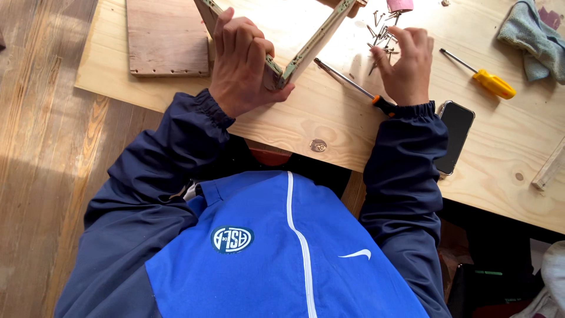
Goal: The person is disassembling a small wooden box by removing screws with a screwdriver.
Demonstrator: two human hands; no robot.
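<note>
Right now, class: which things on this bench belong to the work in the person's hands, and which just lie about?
In use: wooden frame corner gripped by left hand; screws under right hand; orange-handled screwdriver.

Lying about: yellow-handled screwdriver; phone; grey cloth; wooden board.

Dark blank phone screen [456, 136], rectangular, lies on table just right of right sleeve.

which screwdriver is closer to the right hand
The orange-and-black one, its handle tucked under the right hand. The yellow one lies apart, further right.
</note>
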